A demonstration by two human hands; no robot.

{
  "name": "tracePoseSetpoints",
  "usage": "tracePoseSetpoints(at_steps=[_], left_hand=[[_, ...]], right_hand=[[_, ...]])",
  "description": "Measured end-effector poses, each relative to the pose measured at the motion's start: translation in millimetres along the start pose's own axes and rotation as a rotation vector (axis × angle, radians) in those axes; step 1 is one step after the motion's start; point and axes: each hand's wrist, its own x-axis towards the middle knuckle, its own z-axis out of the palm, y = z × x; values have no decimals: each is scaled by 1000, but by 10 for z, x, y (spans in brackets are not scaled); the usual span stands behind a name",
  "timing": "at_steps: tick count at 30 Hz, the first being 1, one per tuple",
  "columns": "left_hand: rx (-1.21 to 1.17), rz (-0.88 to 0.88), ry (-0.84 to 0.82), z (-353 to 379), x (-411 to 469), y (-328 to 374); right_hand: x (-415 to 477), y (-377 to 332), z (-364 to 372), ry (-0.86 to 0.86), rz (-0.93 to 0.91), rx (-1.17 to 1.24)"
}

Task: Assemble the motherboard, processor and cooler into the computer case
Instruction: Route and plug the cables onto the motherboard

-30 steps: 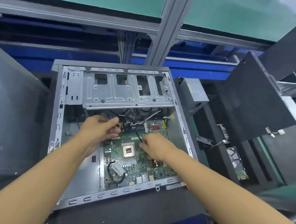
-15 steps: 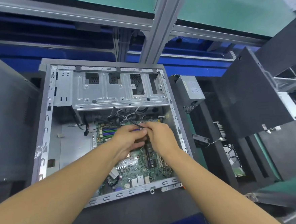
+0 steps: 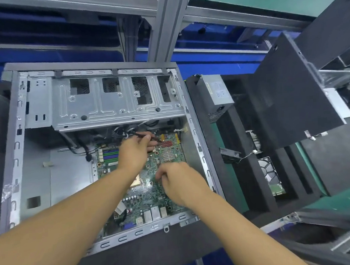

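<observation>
Two hands (image 3: 135, 150) (image 3: 178, 184), one computer case (image 3: 15, 143), one motherboard (image 3: 145, 200), one power supply (image 3: 217, 92)

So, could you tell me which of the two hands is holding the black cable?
The left hand, farther up the case, pinches the black cable; the right hand is lower, over the motherboard.

The computer case (image 3: 16, 155) lies on the counter (image 3: 137, 263), with the drive cage (image 3: 114, 103) across its far end and the motherboard (image 3: 141, 198) in its near right part; a cable (image 3: 138, 134) runs from under the cage to the board's far edge. The left hand (image 3: 136, 149) is over that far edge, pinching the cable, and the right hand (image 3: 180, 185) is over the board, nearer and to the right. Right of the case stands a foam tray (image 3: 247, 168), with the power supply (image 3: 217, 94) in its far slot and the hard drive (image 3: 270, 175) in a nearer slot further right.
</observation>
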Motion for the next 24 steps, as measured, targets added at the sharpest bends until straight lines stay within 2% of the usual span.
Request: tracePoseSetpoints(at_steps=[2, 4, 9, 11, 14, 18, 20, 24], left_hand=[[75, 28, 19, 29, 7, 13], [197, 73, 16, 54, 19, 44], [488, 156, -147, 146, 29, 141], [494, 189, -147, 161, 25, 163], [453, 245, -153, 119, 13, 149], [562, 258, -107, 19, 31, 117], [589, 239, -120, -7, 47, 116], [604, 161, -118, -10, 72, 83]], right_hand=[[-35, 23, 21, -109, -2, -20], [-38, 21, 37, -140, -32, 23], [31, -13, 74, -242, -63, -11], [69, 26, 33, -165, 28, 138], [189, 73, -34, 76, 175, 272], [451, 0, -50, 75, 354, 382], [596, -15, -69, 77, 383, 470], [745, -37, 1, 157, 404, 813]])
